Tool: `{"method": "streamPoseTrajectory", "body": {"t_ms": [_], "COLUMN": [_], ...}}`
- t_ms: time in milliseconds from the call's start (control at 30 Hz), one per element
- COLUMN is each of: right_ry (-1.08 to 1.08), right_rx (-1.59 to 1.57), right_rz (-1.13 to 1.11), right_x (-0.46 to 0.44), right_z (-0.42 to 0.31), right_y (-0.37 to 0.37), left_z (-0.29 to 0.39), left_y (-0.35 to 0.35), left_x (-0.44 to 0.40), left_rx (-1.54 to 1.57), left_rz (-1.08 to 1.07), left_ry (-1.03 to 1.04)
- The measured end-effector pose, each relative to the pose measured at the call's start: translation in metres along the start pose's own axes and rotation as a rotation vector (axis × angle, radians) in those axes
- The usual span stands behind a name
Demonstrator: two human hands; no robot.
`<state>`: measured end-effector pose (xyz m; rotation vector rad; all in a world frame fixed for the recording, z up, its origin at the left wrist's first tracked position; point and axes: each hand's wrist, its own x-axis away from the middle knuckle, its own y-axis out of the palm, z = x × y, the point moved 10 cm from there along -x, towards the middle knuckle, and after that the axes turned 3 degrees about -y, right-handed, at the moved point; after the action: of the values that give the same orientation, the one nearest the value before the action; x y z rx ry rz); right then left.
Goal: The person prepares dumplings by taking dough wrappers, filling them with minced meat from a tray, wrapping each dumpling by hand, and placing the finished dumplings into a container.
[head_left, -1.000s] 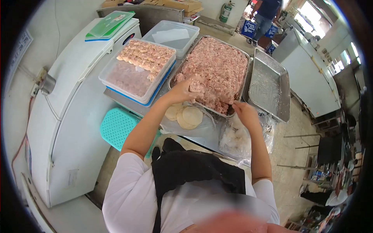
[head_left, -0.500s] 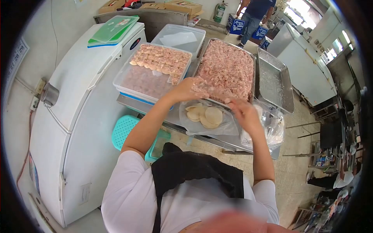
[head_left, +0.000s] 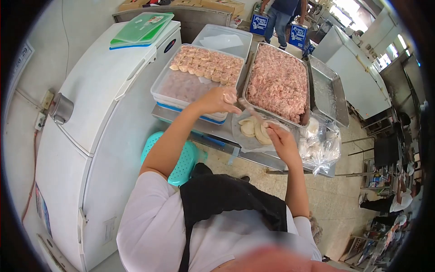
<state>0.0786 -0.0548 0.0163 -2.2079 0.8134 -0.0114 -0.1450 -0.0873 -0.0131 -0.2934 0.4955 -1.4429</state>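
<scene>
My right hand [head_left: 282, 139] grips a flat spatula-like stick [head_left: 252, 110], its blade slanting up toward my left hand. Fingers curled and thumb out, my left hand [head_left: 219, 100] hovers between the dumpling container and the meat tray; its palm is turned away, so what it holds is hidden. Pinkish bits cling to its fingers. Ground meat [head_left: 277, 81] fills a metal tray [head_left: 309, 97] beyond my hands. Round dough wrappers [head_left: 248, 128] lie on paper beneath the stick. Rows of filled dumplings [head_left: 206, 64] sit in a plastic container [head_left: 158, 92] to the left.
A metal tray [head_left: 327, 88] stands right of the meat. Bagged wrappers [head_left: 319, 147] lie at the counter's right end. Left are a white chest freezer [head_left: 122, 149] and a turquoise stool [head_left: 179, 158]. A person [head_left: 277, 20] stands beyond the counter near blue boxes.
My hands have drawn apart from the meat tray's near edge, and the stick now shows clearly. The view has shifted, moving the counter rightward. The person at the back has come closer.
</scene>
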Motion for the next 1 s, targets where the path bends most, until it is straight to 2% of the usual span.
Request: {"method": "streamPoseTrajectory", "body": {"t_ms": [100, 200, 300, 400, 500, 700, 800, 900, 1000], "right_ry": [0.154, 0.404, 0.512, 0.616, 0.602, 0.579, 0.58, 0.559, 0.513], "right_rx": [-0.099, -0.264, -0.384, -0.467, -0.505, -0.514, -0.529, -0.458, -0.286], "right_rz": [0.1, 0.16, 0.265, 0.334, 0.371, 0.345, 0.346, 0.345, 0.288], "right_x": [0.035, 0.083, 0.128, 0.159, 0.167, 0.159, 0.154, 0.14, 0.108], "right_z": [0.04, 0.088, 0.101, 0.101, 0.105, 0.109, 0.116, 0.127, 0.124], "right_y": [-0.015, -0.026, -0.035, -0.034, -0.031, -0.03, -0.034, -0.047, -0.065], "left_z": [-0.038, -0.057, -0.077, -0.065, -0.07, -0.077, -0.075, -0.074, -0.035], "left_y": [-0.047, -0.075, -0.069, -0.058, -0.041, -0.036, -0.036, -0.036, -0.034], "left_x": [0.014, 0.018, 0.006, 0.002, -0.01, -0.033, -0.035, -0.031, -0.018], "left_rx": [0.03, -0.317, -0.386, -0.322, -0.375, -0.45, -0.506, -0.451, -0.659], "left_rz": [0.219, 0.341, 0.288, 0.329, 0.307, 0.317, 0.386, 0.303, 0.375], "left_ry": [-0.065, -0.003, -0.218, -0.358, -0.395, -0.345, -0.202, -0.136, 0.049]}}
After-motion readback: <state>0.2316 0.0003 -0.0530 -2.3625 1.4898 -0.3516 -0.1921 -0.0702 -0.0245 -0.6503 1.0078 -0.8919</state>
